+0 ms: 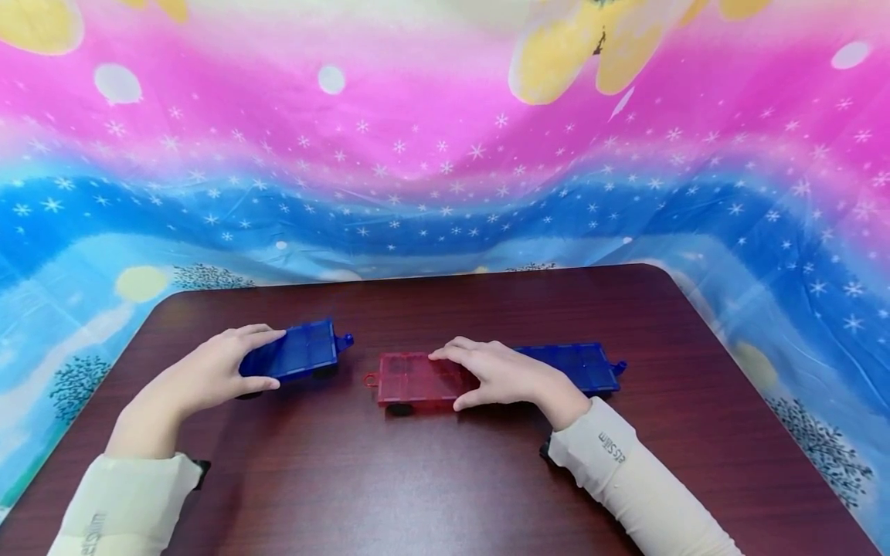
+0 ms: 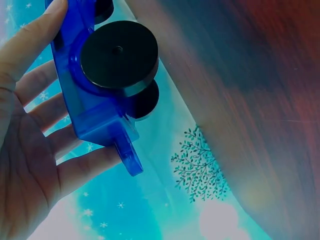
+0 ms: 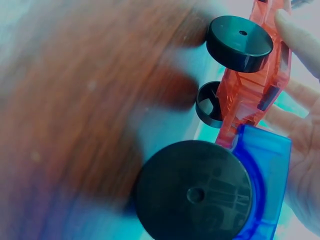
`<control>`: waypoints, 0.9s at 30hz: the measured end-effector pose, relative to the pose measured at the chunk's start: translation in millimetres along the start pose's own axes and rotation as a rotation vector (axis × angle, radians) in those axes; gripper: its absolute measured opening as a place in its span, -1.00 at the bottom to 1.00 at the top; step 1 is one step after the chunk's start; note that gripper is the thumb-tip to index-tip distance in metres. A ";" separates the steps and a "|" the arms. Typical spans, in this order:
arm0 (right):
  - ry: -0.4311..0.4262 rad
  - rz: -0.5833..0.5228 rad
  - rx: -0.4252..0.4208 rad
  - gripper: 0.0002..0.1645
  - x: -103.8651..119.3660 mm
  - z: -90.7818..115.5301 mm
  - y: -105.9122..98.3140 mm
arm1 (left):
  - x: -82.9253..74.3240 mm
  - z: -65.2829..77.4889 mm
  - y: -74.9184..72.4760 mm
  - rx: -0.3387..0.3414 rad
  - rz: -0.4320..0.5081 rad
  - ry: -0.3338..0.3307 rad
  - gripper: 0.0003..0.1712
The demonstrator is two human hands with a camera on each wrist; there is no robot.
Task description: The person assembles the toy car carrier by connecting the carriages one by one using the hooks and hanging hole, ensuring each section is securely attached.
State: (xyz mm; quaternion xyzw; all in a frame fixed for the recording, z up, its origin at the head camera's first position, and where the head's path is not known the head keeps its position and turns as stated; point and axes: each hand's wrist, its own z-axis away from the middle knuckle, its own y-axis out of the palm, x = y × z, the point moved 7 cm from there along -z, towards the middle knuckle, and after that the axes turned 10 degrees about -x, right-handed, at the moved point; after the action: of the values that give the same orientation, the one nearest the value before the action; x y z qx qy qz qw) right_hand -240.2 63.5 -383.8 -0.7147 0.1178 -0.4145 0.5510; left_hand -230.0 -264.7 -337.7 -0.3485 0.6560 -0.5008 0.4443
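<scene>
In the head view, my left hand (image 1: 208,367) grips the rear of a blue see-through toy train car (image 1: 306,347), thumb on its near side and fingers on the far side. A small hitch projects from that car's right end. The left wrist view shows its black wheels (image 2: 119,56). My right hand (image 1: 504,374) holds a red see-through toy train car (image 1: 410,378) between thumb and fingers; a ring sticks out from its left end. Right behind the red car is a second blue car (image 1: 570,363), partly hidden by the hand. A gap separates the left blue car from the red one.
The cars are at a dark brown wooden table (image 1: 389,479) with rounded far corners. A pink and blue snowflake-printed cloth (image 1: 431,193) hangs behind and around it.
</scene>
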 end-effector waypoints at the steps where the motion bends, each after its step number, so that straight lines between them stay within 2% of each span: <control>1: 0.000 -0.001 -0.001 -0.13 0.1 0.0 -0.1 | -0.8 1.9 0.9 0.000 -0.001 0.004 -0.14; 14: -0.006 -0.009 -0.011 -0.12 -1.0 0.5 -0.8 | -1.8 29.9 18.7 0.019 0.005 -0.009 -0.14; 27: 0.005 -0.001 -0.006 -0.11 -2.0 -1.3 -1.0 | -22.4 26.6 28.4 0.031 0.003 0.031 -0.16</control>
State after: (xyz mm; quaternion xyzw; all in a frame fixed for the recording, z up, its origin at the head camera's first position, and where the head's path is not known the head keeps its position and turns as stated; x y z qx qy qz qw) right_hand -242.7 64.2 -383.8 -0.7154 0.1201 -0.4165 0.5481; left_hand -197.4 -246.5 -362.6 -0.3329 0.6553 -0.5156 0.4403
